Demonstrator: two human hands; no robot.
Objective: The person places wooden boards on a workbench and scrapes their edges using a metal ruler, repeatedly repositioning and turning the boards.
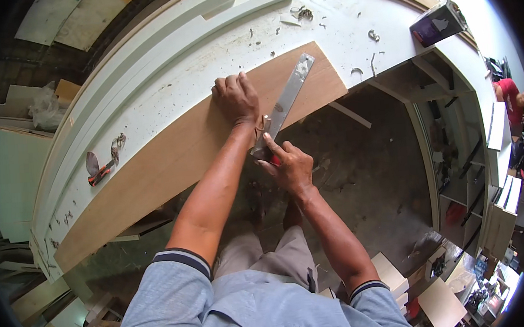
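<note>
A long brown wooden board lies along the near edge of the white worktop. My left hand rests on it, fingers bent over its far edge. Across the board's right part, at a slant, lies a flat metal square with a worn, marked blade. My right hand is closed at the square's near end, by the board's near edge, its index finger pressed on the metal. Something red shows under those fingers; its shape is mostly hidden. A short metal piece stands out beside my left wrist.
Orange-black pliers-like tool lies on the worktop at left, near curled shavings. Long white strips run along the far side. A dark can stands at far right. Below is an open-framed cabinet; another person is at right.
</note>
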